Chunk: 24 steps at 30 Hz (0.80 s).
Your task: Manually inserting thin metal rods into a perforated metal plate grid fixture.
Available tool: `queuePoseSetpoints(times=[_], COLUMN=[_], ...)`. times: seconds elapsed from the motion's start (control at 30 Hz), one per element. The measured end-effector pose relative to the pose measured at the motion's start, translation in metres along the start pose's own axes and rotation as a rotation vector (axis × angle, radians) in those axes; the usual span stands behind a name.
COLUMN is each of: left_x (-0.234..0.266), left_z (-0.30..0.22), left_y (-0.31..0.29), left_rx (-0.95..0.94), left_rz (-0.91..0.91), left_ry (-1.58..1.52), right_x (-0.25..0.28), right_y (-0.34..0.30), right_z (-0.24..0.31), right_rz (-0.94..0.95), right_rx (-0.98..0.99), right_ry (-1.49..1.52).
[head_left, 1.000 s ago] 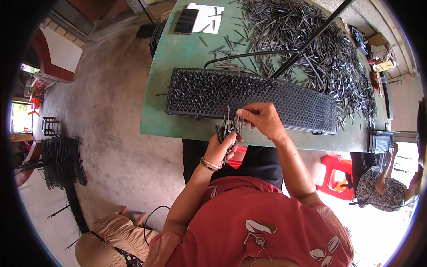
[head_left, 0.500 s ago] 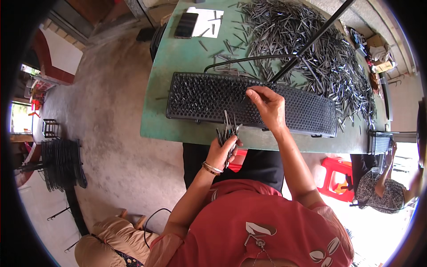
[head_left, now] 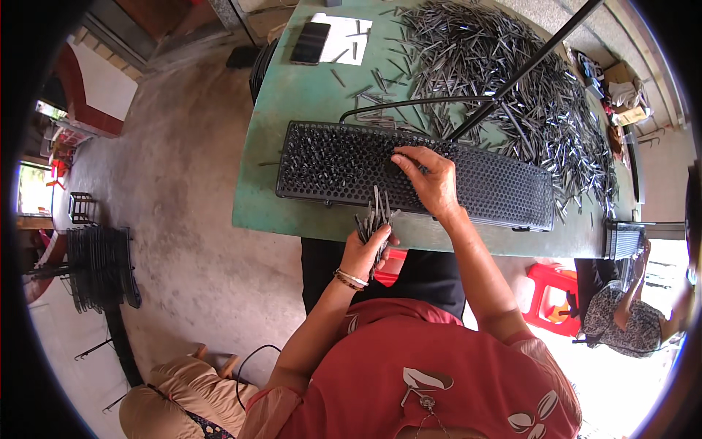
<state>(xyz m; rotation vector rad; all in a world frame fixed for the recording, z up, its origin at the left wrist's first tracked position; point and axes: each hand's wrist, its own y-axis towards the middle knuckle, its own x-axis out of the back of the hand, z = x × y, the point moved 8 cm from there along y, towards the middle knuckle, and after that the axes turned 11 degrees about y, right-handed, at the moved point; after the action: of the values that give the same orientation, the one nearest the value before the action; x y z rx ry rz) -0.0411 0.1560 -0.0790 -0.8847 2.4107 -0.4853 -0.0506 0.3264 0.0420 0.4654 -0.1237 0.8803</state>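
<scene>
My left hand [head_left: 365, 252], in front of the table's near edge, is closed around a bunch of thin dark metal-looking strips [head_left: 378, 208] that fan upward from the fingers. A long black rack [head_left: 504, 186] full of round holes lies along the near side of the table. Its left half bristles with upright strips, while the holes at its right are bare. Over the middle of the rack, my right hand [head_left: 431, 179] has its thumb and fingers pressed together, fingertips close to the holes. Whatever they pinch is too small to make out.
A big heap of loose dark strips [head_left: 512, 80] covers the far right of the green table [head_left: 281, 95]. A black rod frame [head_left: 541, 58] slants over it. A phone [head_left: 310, 42] lies on white paper at the far left. Another person [head_left: 629, 314] works at the right beside a red stool [head_left: 552, 296].
My right hand has moved left along the rack, toward the part with upright strips. The left hand keeps its bunch in nearly the same place.
</scene>
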Motion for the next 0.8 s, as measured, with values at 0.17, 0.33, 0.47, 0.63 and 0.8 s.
queuePoseSetpoints(times=[0.17,0.33,0.47,0.63,0.8], left_x=[0.001,0.002,0.002,0.003,0.005], left_z=[0.002,0.001,0.000,0.000,0.005], left_y=[0.000,-0.001,-0.001,-0.002,-0.002], left_rx=[0.018,0.022,0.016,0.001,0.009], left_rz=[-0.002,-0.012,-0.021,-0.006,-0.021], left_ry=[0.001,0.019,0.024,0.017,-0.008], right_x=[-0.003,-0.010,-0.014,-0.017,-0.024], right_y=[-0.003,-0.007,-0.011,-0.010,-0.010], right_z=[0.006,0.012,0.017,0.028,0.032], right_rz=[0.023,0.090,0.136,0.180,0.228], right_rx=[0.197,0.294,0.368,0.424,0.430], right_ry=[-0.109,-0.211,-0.290,-0.339,-0.449])
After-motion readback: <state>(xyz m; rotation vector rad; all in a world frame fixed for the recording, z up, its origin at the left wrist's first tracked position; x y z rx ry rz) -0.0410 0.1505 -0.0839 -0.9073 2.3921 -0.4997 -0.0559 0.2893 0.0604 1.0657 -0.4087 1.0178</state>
